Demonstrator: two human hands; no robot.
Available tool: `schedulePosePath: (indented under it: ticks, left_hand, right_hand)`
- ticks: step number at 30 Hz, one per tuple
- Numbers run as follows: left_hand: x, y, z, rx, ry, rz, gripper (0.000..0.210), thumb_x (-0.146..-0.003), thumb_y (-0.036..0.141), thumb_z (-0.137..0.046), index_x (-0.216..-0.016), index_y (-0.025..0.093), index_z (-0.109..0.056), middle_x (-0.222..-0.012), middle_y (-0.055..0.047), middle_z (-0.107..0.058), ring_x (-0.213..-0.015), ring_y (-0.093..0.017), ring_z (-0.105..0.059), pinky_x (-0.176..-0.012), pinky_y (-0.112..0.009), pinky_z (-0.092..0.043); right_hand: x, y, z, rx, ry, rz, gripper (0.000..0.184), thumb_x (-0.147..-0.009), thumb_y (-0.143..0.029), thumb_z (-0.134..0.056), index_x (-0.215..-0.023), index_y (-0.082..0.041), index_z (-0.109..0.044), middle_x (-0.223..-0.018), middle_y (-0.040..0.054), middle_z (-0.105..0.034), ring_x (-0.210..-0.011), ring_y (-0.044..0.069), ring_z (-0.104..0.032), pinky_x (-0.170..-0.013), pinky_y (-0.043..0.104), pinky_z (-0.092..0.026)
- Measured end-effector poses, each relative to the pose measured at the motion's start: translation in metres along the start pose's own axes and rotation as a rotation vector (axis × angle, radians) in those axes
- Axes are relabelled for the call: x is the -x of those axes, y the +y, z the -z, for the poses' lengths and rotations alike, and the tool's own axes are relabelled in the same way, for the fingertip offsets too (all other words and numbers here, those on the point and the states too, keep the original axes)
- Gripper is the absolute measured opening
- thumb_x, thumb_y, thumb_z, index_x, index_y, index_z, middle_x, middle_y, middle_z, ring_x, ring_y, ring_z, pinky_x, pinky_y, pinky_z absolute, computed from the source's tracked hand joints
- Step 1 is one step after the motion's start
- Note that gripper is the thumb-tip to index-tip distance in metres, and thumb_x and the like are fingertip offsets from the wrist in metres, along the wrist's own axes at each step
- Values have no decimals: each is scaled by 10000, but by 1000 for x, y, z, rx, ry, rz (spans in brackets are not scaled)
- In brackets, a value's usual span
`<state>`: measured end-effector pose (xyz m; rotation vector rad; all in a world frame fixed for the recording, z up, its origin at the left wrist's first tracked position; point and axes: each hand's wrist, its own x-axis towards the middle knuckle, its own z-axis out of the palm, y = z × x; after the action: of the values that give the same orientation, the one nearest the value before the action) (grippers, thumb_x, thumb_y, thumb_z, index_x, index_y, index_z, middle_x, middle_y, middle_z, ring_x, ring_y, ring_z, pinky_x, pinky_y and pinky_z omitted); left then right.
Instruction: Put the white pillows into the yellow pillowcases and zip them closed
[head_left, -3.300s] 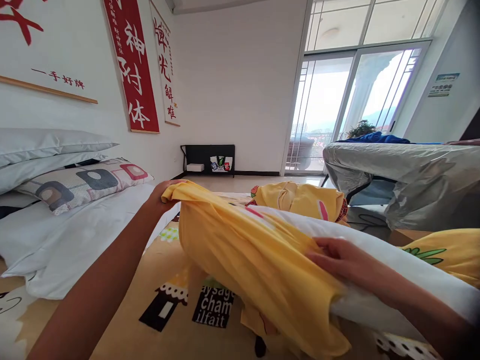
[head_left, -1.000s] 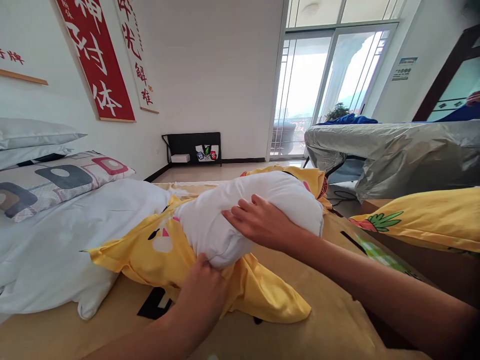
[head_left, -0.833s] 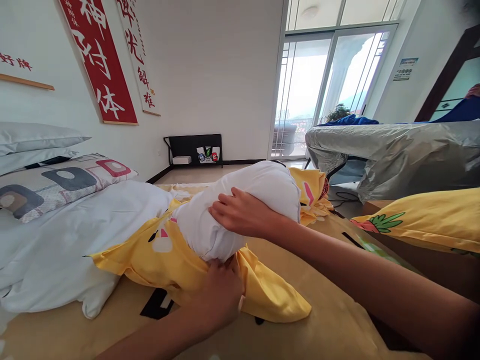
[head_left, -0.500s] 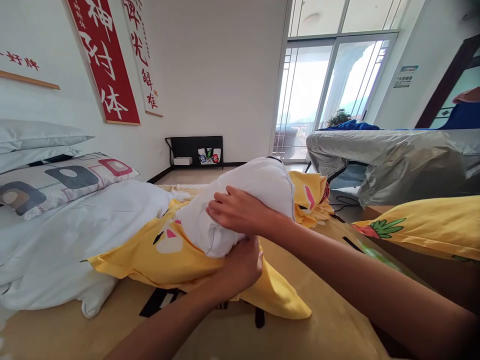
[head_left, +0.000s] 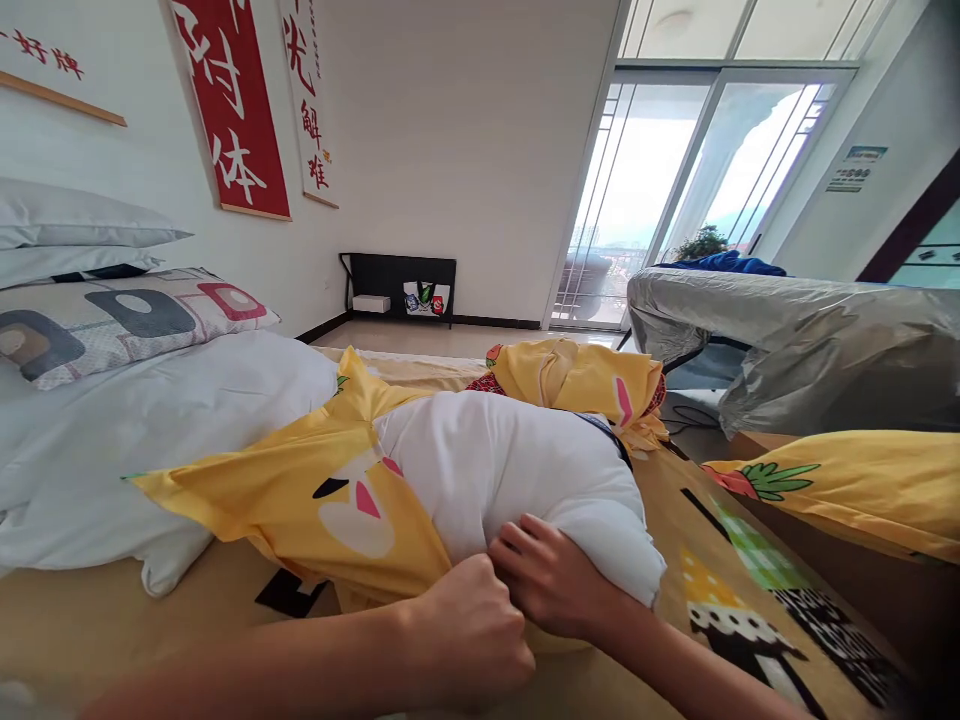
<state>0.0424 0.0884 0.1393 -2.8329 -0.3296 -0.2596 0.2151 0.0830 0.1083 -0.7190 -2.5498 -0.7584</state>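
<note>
- Here's my feed: the white pillow [head_left: 510,455] lies on the tan bedspread [head_left: 97,620], one end inside the yellow cover [head_left: 270,490], the larger part bare toward the right.
- Left hand [head_left: 472,630]: a tight fist at the near edge of the cover's mouth, seemingly pinching the hem, fingertips turned out of my sight.
- Right hand [head_left: 551,580], just beside it: fingers curled against the pillow's near side. Gripping or only pressing? I can't tell.
- I'd call this step working the cover over the pillow. The next move, I judge, calls for a firm hem and an even feed of the bare part; soft filling could bunch at the mouth.
- Containers: at right, a carrot-print pillow [head_left: 877,485] sits in or on the cardboard box [head_left: 756,443], I can't say which. Far off, the black shelf [head_left: 397,268] bears a printed bag [head_left: 426,299], contents hidden.
</note>
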Motion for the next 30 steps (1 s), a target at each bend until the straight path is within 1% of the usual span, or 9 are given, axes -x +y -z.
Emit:
schedulePosePath:
  ticks: [3,5,9,14,16,18,20,24,30]
  left_hand:
    - [-1,-11,-11,27,25,-47,335,-798,364,-619,-507,198,-608,-422,-12,-564,-391,-133,-473,-515,-308,-345]
    - [6,-34,-12,-3,94,28,426,-855,457,-543,-541,177,-611,-468,-28,-596,-435,-146,-523,-582,-326,-388]
    - [16,-79,-9,-84,249,207,458,-954,353,-366,-603,158,-586,-553,-36,-606,-522,-148,-550,-687,-340,-407]
    - [17,-82,-27,-129,312,442,375,-961,306,-349,-721,149,-590,-735,-63,-621,-674,-192,-577,-641,-327,-391]
    - [17,-74,-38,-100,267,418,400,-970,309,-343,-697,150,-589,-694,-52,-621,-633,-184,-578,-609,-314,-383]
    - [16,-66,-46,-74,224,405,461,-984,319,-319,-654,146,-591,-630,-55,-625,-576,-178,-580,-570,-301,-366]
    - [14,-60,-46,-44,180,400,529,-993,339,-295,-602,142,-591,-573,-66,-624,-519,-175,-580,-532,-292,-341]
    - [7,-47,-32,16,50,372,569,-991,347,-298,-563,148,-615,-566,-71,-656,-486,-172,-597,-509,-286,-326]
    - [12,-32,-18,-16,-79,381,577,-976,410,-351,-549,161,-648,-550,-71,-668,-533,-195,-634,-522,-296,-333]
  right_hand:
    - [23,-15,-5,-71,36,-52,335,-915,-114,-407,-646,-186,-593,-670,32,-563,-642,165,-447,-562,340,-317]
    - [42,-29,-6,-85,3,-68,281,-930,-119,-396,-882,-171,-668,-713,31,-601,-646,166,-475,-571,336,-360]
    - [53,-42,11,-160,-58,-136,299,-931,-146,-449,-1167,-186,-629,-737,18,-628,-662,166,-541,-598,316,-432]
    - [38,16,54,-666,-337,-282,322,-872,-453,-595,-1175,-353,-636,-855,-9,-666,-783,141,-618,-668,246,-501]
    - [42,59,57,-676,-207,-582,397,-909,-494,-506,-1250,-312,-600,-980,36,-686,-846,169,-634,-746,299,-520]
    - [49,104,47,-532,-51,-914,508,-851,-570,-538,-1255,-270,-605,-1118,91,-672,-949,242,-633,-795,378,-518]
    - [46,142,31,-586,-37,-1082,563,-846,-595,-496,-1226,-202,-625,-1188,131,-650,-999,273,-634,-842,398,-509]
    - [-1,182,2,-596,-131,-1039,647,-851,-569,-495,-1337,-143,-520,-1338,139,-558,-1223,281,-518,-1028,386,-393]
    - [-62,163,-46,-507,-405,-949,829,-756,-556,-653,-1445,-184,-380,-1400,148,-497,-1277,319,-466,-1044,428,-349]
